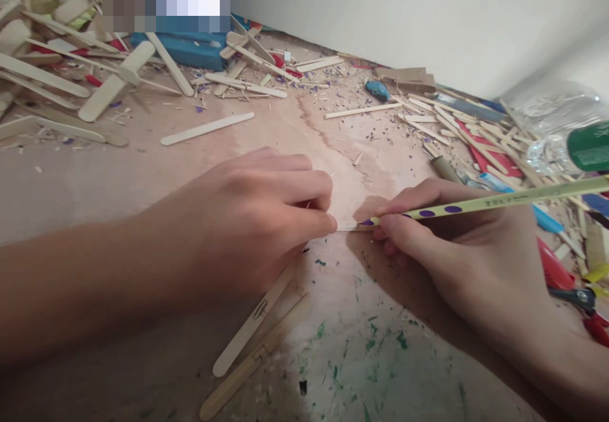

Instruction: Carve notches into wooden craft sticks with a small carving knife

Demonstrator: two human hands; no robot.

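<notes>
My right hand (457, 231) grips a yellow-green pencil (476, 208) with purple dots, its fingers close to the point. The purple-collared tip rests at a thin pale wooden strip (348, 226) lying on the table. My left hand (271, 219) is closed, with thumb and forefinger pinched on the strip's left end; most of the strip is hidden under the fingers. Just below that hand lie a craft stick (238, 342) with a dark looped mark and a second craft stick (247, 365) with an angular line drawn on it.
A pile of craft sticks (114, 85) and a blue box (190, 51) occupy the far left. One loose craft stick (208, 129) lies beyond my left hand. Along the right are more sticks, a clear bottle (552, 149), markers (547, 219) and scissors (578, 296). A pale wall (428, 16) rises behind.
</notes>
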